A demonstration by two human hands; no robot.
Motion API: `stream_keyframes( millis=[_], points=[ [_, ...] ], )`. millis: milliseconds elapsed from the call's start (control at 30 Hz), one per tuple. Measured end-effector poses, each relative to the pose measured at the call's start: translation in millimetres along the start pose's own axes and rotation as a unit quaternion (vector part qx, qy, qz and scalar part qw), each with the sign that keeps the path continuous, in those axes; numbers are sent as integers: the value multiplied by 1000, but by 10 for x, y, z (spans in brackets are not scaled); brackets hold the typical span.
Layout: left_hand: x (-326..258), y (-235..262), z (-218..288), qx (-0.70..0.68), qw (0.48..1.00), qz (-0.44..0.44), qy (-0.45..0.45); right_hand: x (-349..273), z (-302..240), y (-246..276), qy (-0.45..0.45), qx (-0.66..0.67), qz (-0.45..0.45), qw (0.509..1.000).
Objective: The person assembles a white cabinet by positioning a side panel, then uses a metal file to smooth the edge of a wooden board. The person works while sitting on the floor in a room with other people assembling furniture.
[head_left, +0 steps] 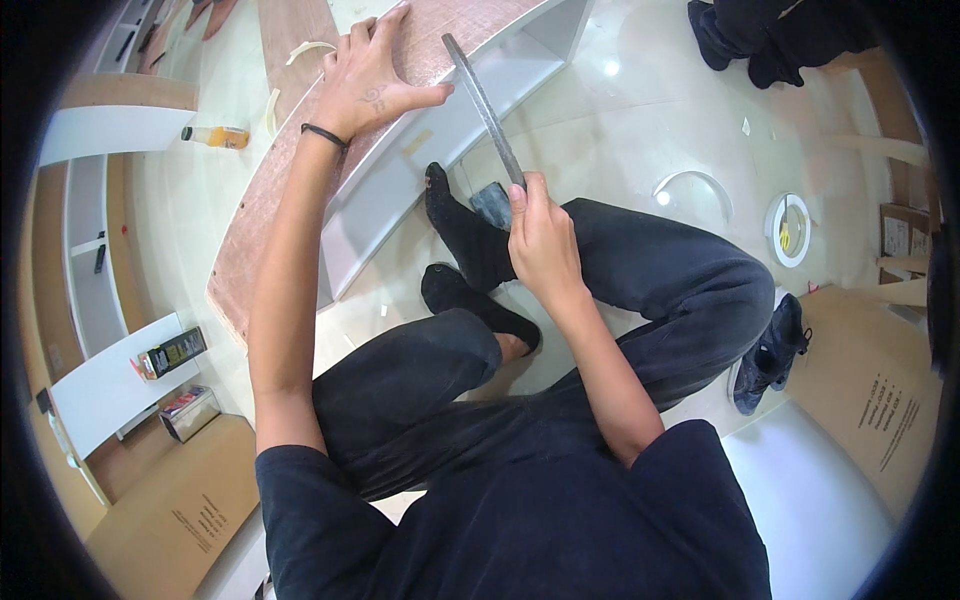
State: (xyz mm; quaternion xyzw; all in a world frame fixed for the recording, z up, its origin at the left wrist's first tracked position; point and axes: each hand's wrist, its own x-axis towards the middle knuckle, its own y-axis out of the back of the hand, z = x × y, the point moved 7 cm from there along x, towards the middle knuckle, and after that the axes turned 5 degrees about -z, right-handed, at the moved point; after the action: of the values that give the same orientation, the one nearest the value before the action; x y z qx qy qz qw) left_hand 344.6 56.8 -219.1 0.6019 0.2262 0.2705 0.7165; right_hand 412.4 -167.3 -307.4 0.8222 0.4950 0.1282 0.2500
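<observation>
Left hand (368, 82): spread flat, palm down, fingers splayed, pressing on the brown top face of the wooden panel (290, 180); it grips nothing. A thin black band sits at the wrist.
Right hand (542, 240): clenched around the lower end of a long flat metal file (484, 105), thumb up along the blade.
File: runs from the right hand up and to the left; its far end lies over the edge of the panel, just right of the left hand.
Panel: a long board, brown on top with white edges and white inner shelves, lying on the floor and stretching from the top of the view down to the left.
Legs: the person sits on the floor in dark trousers; both feet in black socks (470, 260) rest beside the panel's white edge.
Floor (620, 130): pale, glossy tile with light spots.
Near the panel: an orange bottle (218, 136) lying on the floor to its left, pale curled strips (306, 48) on the board's top.
Right side: a roll of white edge tape (789, 229), a curved white strip (694, 184), a black shoe (770, 352), brown cardboard (880, 390).
Top right: another person in dark clothes (770, 35), well apart.
</observation>
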Motion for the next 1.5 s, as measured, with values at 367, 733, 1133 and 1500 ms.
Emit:
stream_keyframes(
  millis=[367,733,1133,1500],
  points=[
    [5,-68,-168,-70,994,65,-45,911,-481,48,16,-65,22,998],
    [-31,-54,-144,-69,992,98,-34,578,-266,67,-35,-89,45,994],
    [-27,-184,-297,-32,997,63,-40,112,-306,48,-83,-101,-39,991],
    [0,-166,-346,-74,997,24,-25,678,-237,269,8,-163,38,986]
  ],
)
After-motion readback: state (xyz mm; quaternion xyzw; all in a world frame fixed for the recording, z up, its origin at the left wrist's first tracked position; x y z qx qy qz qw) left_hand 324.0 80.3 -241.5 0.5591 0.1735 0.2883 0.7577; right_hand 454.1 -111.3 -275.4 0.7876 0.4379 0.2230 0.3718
